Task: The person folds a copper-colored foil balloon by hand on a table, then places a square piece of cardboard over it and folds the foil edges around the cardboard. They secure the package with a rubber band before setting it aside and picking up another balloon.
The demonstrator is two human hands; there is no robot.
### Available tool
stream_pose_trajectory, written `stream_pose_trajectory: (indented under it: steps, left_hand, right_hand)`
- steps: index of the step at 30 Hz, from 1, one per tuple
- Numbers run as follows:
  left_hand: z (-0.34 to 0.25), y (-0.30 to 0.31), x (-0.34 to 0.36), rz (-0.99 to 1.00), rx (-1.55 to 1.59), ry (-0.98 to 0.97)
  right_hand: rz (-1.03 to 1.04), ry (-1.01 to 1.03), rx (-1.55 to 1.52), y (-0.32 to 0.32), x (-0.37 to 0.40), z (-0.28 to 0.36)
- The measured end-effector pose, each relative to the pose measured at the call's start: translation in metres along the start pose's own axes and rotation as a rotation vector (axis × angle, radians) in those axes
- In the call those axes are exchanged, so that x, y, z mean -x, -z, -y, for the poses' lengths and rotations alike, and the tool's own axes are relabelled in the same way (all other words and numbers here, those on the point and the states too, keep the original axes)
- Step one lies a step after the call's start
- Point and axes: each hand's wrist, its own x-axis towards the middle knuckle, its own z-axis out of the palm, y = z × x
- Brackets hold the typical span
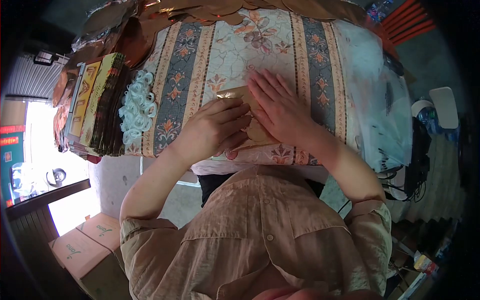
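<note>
A shiny gold foil sheet [257, 131] lies on the patterned tablecloth in front of me, mostly covered by my hands. My left hand [215, 124] is closed at its left side, with the fingers curled over the foil and the fingertips pointing right. Above those knuckles a bright folded corner of the foil sticks out. My right hand [278, 106] rests flat on the right part of the sheet, fingers stretched out and pointing away from me. The thumb tip of my left hand is hidden.
White plastic rings [138, 107] are heaped at the left, beside a stack of printed gold packets [100, 102]. Copper-coloured foil sheets [220, 11] line the far edge. Clear plastic bags [372, 95] cover the table's right side. A cardboard box [90, 242] stands on the floor at left.
</note>
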Motion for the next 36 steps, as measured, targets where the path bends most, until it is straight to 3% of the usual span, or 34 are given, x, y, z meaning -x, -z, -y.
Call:
stream_pose_trajectory:
  steps: [6, 14, 16, 18, 22, 26, 28, 36]
  left_hand:
    - [0.001, 0.003, -0.001, 0.007, 0.034, 0.001]
    - [-0.013, 0.023, 0.012, 0.28, 0.07, 0.124]
    - [-0.008, 0.029, 0.016, 0.272, 0.123, 0.13]
    - [0.005, 0.031, 0.028, 0.023, 0.315, 0.19]
    - [0.022, 0.041, 0.035, -0.141, 0.139, 0.398]
    - [0.03, 0.031, 0.018, -0.189, -0.026, 0.24]
    - [0.032, 0.031, 0.01, -0.053, -0.163, 0.073]
    - [0.036, 0.04, -0.004, 0.093, -0.177, -0.049]
  right_hand:
    - [-0.03, 0.003, -0.012, 0.001, 0.002, 0.003]
    - [0.011, 0.017, 0.031, 0.005, 0.0, 0.003]
    - [0.002, 0.023, 0.034, 0.003, 0.0, 0.002]
    - [0.0, 0.029, 0.03, 0.001, 0.0, 0.001]
    - [-0.005, 0.026, 0.013, 0.002, 0.0, 0.002]
    - [0.008, 0.025, 0.036, 0.0, 0.0, 0.0]
    - [0.003, 0.021, 0.026, 0.0, -0.001, 0.001]
    - [-0.018, 0.041, 0.032, 0.001, -0.001, 0.001]
